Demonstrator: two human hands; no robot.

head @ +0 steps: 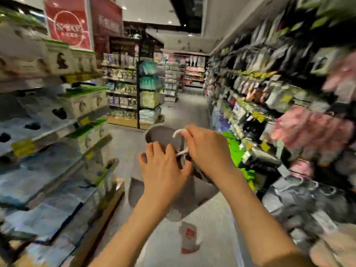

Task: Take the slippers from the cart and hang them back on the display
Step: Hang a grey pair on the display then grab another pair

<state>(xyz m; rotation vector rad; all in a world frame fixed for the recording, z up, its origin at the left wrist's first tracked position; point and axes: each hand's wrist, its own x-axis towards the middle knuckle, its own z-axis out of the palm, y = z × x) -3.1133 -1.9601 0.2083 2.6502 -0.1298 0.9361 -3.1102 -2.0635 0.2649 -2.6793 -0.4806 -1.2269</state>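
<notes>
Both hands up mid-aisle: left hand point(163, 168) curls round the grey slippers point(163, 136), right hand point(207, 149) pinches their white hook point(180, 132) just above

Bright ceiling lights, heavy motion blur, warped edges

Boxed goods are stacked on shelves point(57, 132) at left. A red sign point(67, 24) is hung overhead. A grey floor point(192, 105) is seen between.
</notes>
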